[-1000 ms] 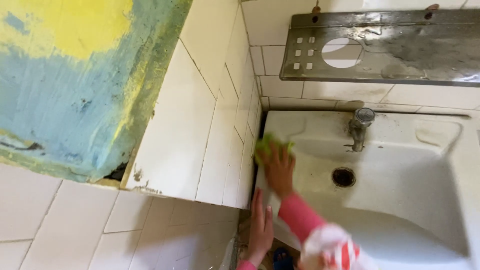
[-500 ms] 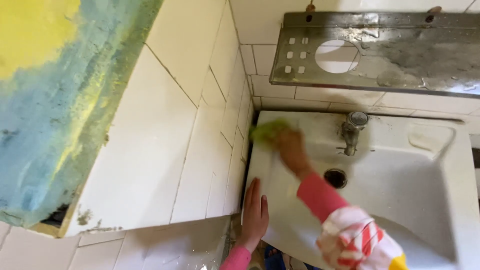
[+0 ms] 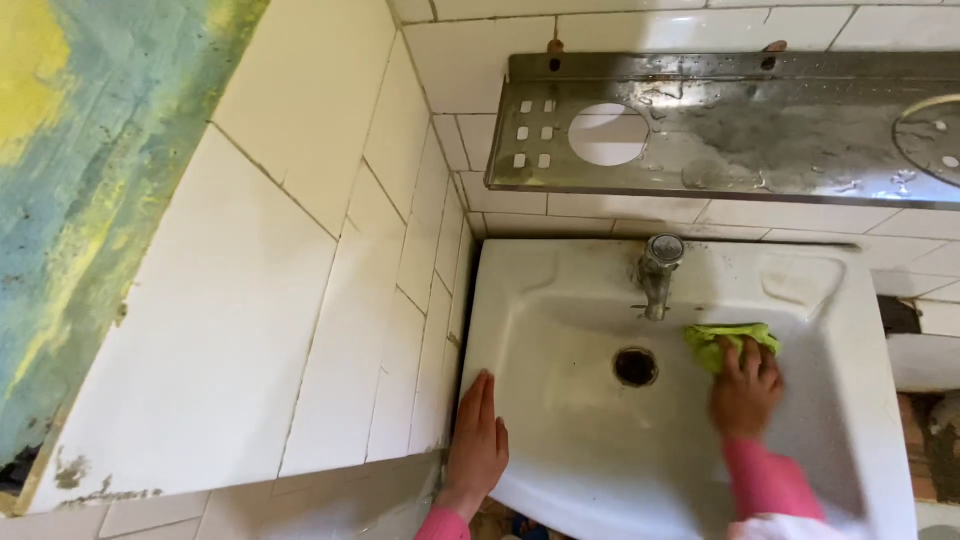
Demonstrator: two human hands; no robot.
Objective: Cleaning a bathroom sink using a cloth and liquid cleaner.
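Note:
A white wash basin (image 3: 560, 450) hangs on a tiled wall, with a metal tap (image 3: 657, 272) at its back and a dark drain hole (image 3: 636, 367) in the middle. My right hand (image 3: 745, 388) presses a green cloth (image 3: 728, 341) against the inside of the basin, to the right of the drain and just below the tap. My left hand (image 3: 478, 445) lies flat on the basin's front left rim, fingers together and pointing up. Both sleeves are pink.
A wet steel shelf (image 3: 720, 125) with round and square cut-outs is fixed to the wall above the basin. White tiled wall (image 3: 330, 290) juts out at the left, beside a blue and yellow painted surface (image 3: 70, 180). Rough masonry (image 3: 935, 440) shows at the right.
My right hand has carried the green cloth from the basin's back left corner across to the right of the drain. The view has shifted right. My left hand has stayed on the rim.

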